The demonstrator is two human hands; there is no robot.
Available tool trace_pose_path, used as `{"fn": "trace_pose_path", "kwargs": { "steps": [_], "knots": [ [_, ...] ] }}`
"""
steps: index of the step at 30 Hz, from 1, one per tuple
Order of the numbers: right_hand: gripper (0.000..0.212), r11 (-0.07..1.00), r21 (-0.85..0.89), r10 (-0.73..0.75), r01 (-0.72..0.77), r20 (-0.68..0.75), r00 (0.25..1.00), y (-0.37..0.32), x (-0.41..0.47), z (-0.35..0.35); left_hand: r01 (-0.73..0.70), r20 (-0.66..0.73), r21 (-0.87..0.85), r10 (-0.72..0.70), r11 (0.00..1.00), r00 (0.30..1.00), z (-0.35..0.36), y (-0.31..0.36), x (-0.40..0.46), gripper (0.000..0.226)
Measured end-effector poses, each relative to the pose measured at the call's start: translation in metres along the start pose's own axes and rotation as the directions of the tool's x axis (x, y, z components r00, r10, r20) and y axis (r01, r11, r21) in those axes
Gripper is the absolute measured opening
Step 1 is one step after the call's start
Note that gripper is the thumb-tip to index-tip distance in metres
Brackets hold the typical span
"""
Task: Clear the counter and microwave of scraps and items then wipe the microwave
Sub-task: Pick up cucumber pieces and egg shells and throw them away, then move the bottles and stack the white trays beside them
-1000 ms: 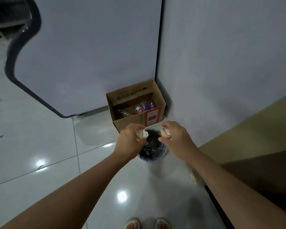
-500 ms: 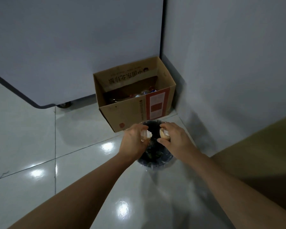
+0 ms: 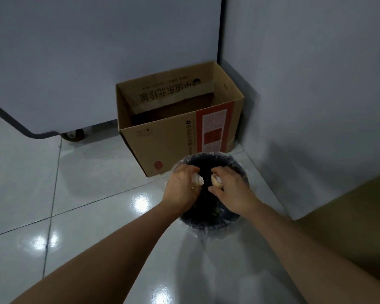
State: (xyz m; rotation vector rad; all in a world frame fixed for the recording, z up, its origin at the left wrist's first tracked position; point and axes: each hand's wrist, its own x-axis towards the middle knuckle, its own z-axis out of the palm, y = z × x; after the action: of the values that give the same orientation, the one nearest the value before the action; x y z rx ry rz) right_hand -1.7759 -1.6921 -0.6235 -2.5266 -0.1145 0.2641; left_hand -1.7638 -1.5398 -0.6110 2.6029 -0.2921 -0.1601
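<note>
Each hand (image 3: 181, 186) (image 3: 230, 186) grips what looks like jagged eggshell (image 3: 197, 180) over the round bin (image 3: 239, 166).

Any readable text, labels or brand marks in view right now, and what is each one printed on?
"中国东北珍酿", large dark characters seen upside down on the inner flap of the cardboard box; the last characters are uncertain.
Small print line above it on the same flap: too small to read.
Vertical column of characters on the box front: blurred.
Red label panel: unreadable.
Round red stamp: unreadable.
Bin, eggshells: no text.
</note>
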Motion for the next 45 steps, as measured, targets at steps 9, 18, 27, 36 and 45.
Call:
{"fn": "trace_pose_path", "kwargs": {
  "steps": [9,18,27,36,45],
  "knots": [
    [0.068,0.996,-0.059,0.069,-0.06,0.164,0.984,-0.023,-0.025,-0.026,0.04,0.106,0.049,-0.045,0.998,0.993,-0.034,0.021,-0.019,0.056],
    [0.068,0.994,-0.035,0.108,-0.103,0.171,0.979,-0.112,-0.07,-0.132,0.11,0.184,0.077,-0.123,0.991,0.975,-0.163,0.081,-0.039,0.049],
    [0.061,0.994,-0.101,0.051,-0.032,0.194,0.98,-0.22,-0.109,-0.27,0.118,0.149,0.07,-0.127,0.991,0.981,-0.316,0.166,-0.066,0.049],
    [0.065,0.988,-0.139,-0.034,0.065,0.216,0.976,-0.338,-0.148,-0.397,0.13,0.058,0.101,-0.137,0.986,0.989,-0.466,0.238,-0.101,0.037],
    [0.066,0.958,-0.192,-0.165,0.214,0.244,0.956,-0.437,-0.187,-0.485,0.153,-0.023,0.171,-0.151,0.973,0.988,-0.584,0.282,-0.149,0.051]
  ]
}}
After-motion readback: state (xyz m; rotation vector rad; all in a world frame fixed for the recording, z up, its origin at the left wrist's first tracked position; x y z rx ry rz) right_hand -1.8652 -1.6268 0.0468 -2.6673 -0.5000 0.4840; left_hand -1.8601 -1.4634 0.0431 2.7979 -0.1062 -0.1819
